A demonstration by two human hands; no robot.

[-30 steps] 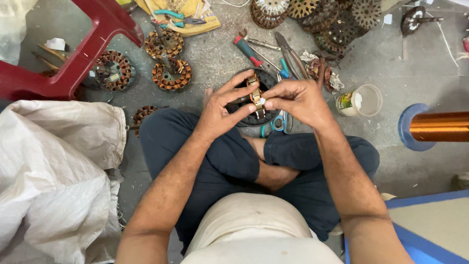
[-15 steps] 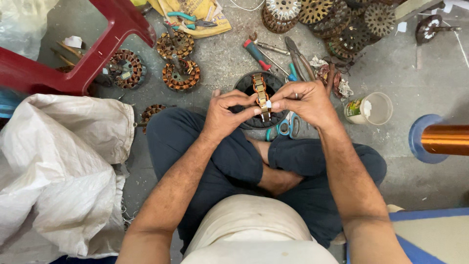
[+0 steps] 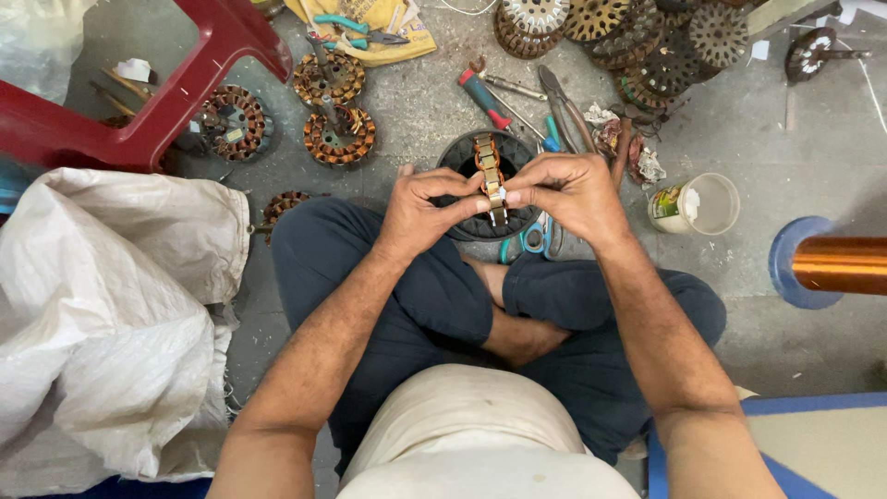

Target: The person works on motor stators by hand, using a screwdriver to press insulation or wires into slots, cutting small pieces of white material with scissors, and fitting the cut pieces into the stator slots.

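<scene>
a white sack [image 3: 102, 323] is seen at the far left, with a red stool [image 3: 139, 102] above it on the floor [image 3: 416, 111], and three wound stators [image 3: 339, 136] are laid just past the stool's leg. at the centre, a stator [image 3: 490, 180] is held on edge above a black ring [image 3: 462, 152], over the crossed legs. the left hand [image 3: 420, 212] is closed on the stator's left side, thumb and forefinger pinched near its lower end. the right hand [image 3: 568, 189] is closed on the other side, fingertips pressed against a small white slip at the same spot. compared with a second ago, the stator is turned more upright and edge-on, and the two hands are drawn closer together, so the fingertips now nearly meet; the work appears to be narrowed to that one slot, as far as can be judged. blue-handled scissors [image 3: 531, 240] are partly hidden below the right hand. a red screwdriver [image 3: 485, 97] and pliers [image 3: 564, 102] are laid beyond the ring. a small cup [image 3: 702, 203] is set further right, and a copper wire spool [image 3: 832, 263] is cut off by the right edge.
</scene>
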